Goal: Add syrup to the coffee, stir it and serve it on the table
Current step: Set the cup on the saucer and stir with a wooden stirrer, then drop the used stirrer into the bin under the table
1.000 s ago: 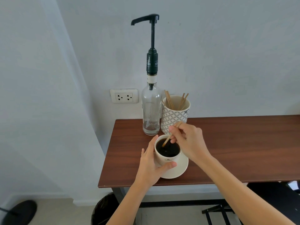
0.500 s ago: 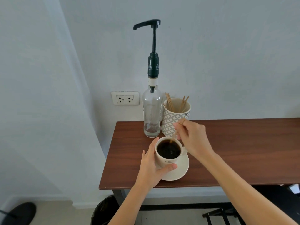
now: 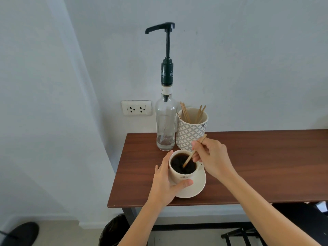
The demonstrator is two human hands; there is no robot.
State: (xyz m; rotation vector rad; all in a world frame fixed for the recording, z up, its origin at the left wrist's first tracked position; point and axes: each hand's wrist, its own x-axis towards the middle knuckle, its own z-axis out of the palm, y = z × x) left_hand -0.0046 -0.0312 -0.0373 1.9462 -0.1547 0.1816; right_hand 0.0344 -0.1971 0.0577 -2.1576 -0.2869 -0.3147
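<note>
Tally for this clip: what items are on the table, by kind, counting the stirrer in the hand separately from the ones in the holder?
Cup: 1
Saucer: 1
Syrup bottle: 1
Stick holder: 1
Stirrer in right hand: 1
Total: 5, plus several spare sticks in the holder, too bunched to count.

We see a cream coffee cup [image 3: 183,172], full of dark coffee, upright on a cream saucer [image 3: 196,188] near the worktop's [image 3: 257,166] front left corner. A wooden stir stick [image 3: 190,156] leans in it. Behind stands a clear, nearly empty syrup bottle [image 3: 165,125] with a black pump.
</note>
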